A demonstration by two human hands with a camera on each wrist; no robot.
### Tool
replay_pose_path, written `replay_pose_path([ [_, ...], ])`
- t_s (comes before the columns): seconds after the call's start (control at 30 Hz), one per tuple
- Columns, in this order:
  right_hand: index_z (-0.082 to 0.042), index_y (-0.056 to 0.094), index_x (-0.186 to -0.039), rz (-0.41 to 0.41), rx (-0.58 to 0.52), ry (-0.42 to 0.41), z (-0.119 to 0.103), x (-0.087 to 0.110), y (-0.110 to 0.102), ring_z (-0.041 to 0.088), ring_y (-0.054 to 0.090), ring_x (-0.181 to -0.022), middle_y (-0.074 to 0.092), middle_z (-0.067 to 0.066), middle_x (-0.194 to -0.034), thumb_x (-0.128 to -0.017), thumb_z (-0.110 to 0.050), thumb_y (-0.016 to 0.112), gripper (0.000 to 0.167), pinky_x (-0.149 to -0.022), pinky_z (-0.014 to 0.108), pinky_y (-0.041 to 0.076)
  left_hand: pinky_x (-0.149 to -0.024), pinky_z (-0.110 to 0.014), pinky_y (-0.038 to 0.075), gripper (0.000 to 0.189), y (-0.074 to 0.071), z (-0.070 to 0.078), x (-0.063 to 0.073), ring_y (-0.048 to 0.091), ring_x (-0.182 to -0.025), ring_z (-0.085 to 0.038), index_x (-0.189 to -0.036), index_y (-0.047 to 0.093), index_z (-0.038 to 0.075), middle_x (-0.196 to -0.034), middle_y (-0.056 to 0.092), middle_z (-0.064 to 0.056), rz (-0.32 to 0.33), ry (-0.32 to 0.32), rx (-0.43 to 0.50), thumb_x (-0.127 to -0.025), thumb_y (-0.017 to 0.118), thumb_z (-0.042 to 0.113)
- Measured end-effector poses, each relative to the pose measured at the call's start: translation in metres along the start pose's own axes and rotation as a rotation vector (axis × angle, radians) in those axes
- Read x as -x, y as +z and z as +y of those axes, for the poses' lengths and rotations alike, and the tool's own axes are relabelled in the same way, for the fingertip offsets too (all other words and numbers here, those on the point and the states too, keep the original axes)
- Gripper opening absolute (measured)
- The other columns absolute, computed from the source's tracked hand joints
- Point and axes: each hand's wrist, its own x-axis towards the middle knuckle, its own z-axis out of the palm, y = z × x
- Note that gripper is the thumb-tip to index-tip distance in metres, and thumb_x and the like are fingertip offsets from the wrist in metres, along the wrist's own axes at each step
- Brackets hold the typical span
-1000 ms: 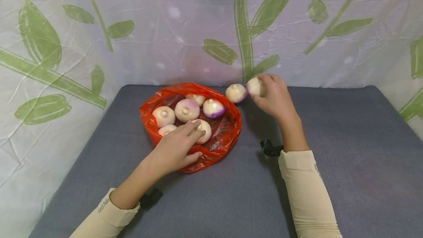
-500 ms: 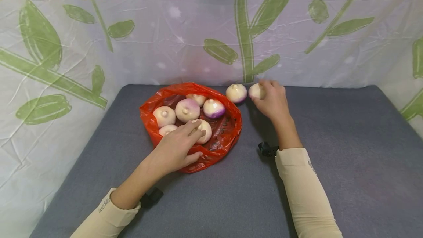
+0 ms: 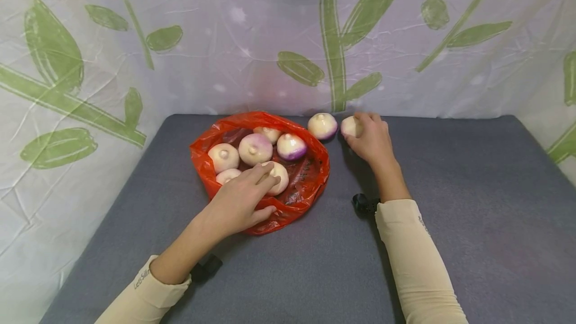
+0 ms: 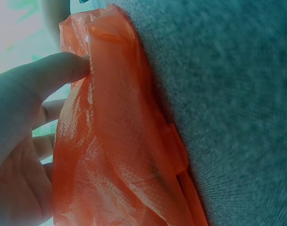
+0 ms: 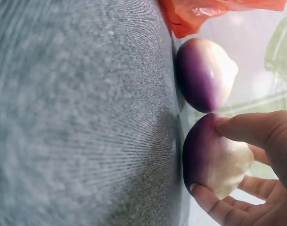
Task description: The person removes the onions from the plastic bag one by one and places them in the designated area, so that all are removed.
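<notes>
My right hand [image 3: 370,139] holds a white-and-purple turnip [image 3: 350,126] at the back of the table. In the right wrist view, thumb and fingers lie on opposite sides of this turnip [image 5: 214,155], its purple side down by the cloth. A second turnip [image 3: 322,126] sits just left of it, a small gap between them in the head view. My left hand [image 3: 243,199] reaches over the near rim of a red plastic bag [image 3: 310,199], its fingers resting on a turnip [image 3: 280,179] inside. The left thumb touches the bag film [image 4: 119,94] in the left wrist view.
Several more turnips [image 3: 255,149] lie in the wide-mouthed bag, mostly toward its left and back. Grey cloth [image 3: 472,214] covers the table. A pale curtain [image 3: 252,39] with painted flowers hangs right behind the table's back edge.
My right hand has lowered the turnip and brought it slightly right, away from the second turnip. My left hand and the bag have stayed in place.
</notes>
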Motion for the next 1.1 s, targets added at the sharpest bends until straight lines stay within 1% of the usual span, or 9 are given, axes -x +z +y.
replay_pose_path([
  [0.23,0.001,0.057,-0.136,0.007,-0.007,-0.010,0.0011,-0.0014,0.0001,0.053,0.046,-0.117,0.050,0.029,-0.136,-0.085,-0.017,0.075,0.056,-0.093,0.060,0.041,-0.096,-0.049,0.049,0.051,-0.0002,0.0000,0.0005,0.057,-0.118,-0.038,-0.120,0.064,0.003,-0.134,0.055,-0.022,-0.004,-0.006,-0.007,-0.081,0.083,0.029],
  [0.37,0.001,0.053,-0.140,-0.031,-0.011,-0.007,0.0029,-0.0031,-0.0003,0.053,0.044,-0.122,0.046,0.030,-0.139,-0.087,-0.015,0.072,0.059,-0.097,0.061,0.039,-0.097,-0.049,0.048,0.052,0.0005,-0.0003,0.0003,0.057,-0.120,-0.037,-0.121,0.063,0.002,-0.135,0.055,-0.022,-0.010,-0.010,-0.009,-0.081,0.082,0.029],
  [0.5,0.000,0.051,-0.142,-0.066,-0.011,-0.010,0.0028,-0.0040,-0.0011,0.053,0.043,-0.124,0.044,0.030,-0.142,-0.088,-0.014,0.069,0.059,-0.098,0.061,0.038,-0.097,-0.050,0.048,0.052,0.0008,-0.0006,0.0004,0.056,-0.121,-0.037,-0.122,0.063,0.002,-0.135,0.055,-0.022,-0.010,-0.013,-0.007,-0.081,0.082,0.028],
  [0.87,0.001,0.049,-0.142,-0.065,-0.019,-0.020,0.0053,-0.0024,-0.0003,0.053,0.044,-0.122,0.042,0.031,-0.143,-0.089,-0.015,0.069,0.059,-0.099,0.060,0.038,-0.099,-0.049,0.047,0.053,-0.0004,0.0004,-0.0003,0.055,-0.123,-0.038,-0.121,0.063,0.003,-0.135,0.055,-0.023,-0.008,-0.007,0.000,-0.079,0.084,0.029],
  [1.1,0.002,0.047,-0.143,-0.057,-0.024,-0.019,0.0060,-0.0036,-0.0004,0.054,0.041,-0.126,0.041,0.032,-0.143,-0.088,-0.014,0.069,0.062,-0.101,0.061,0.036,-0.099,-0.050,0.046,0.054,-0.0009,0.0007,-0.0003,0.055,-0.123,-0.038,-0.121,0.064,0.003,-0.135,0.055,-0.023,-0.017,-0.011,-0.002,-0.080,0.084,0.029],
])
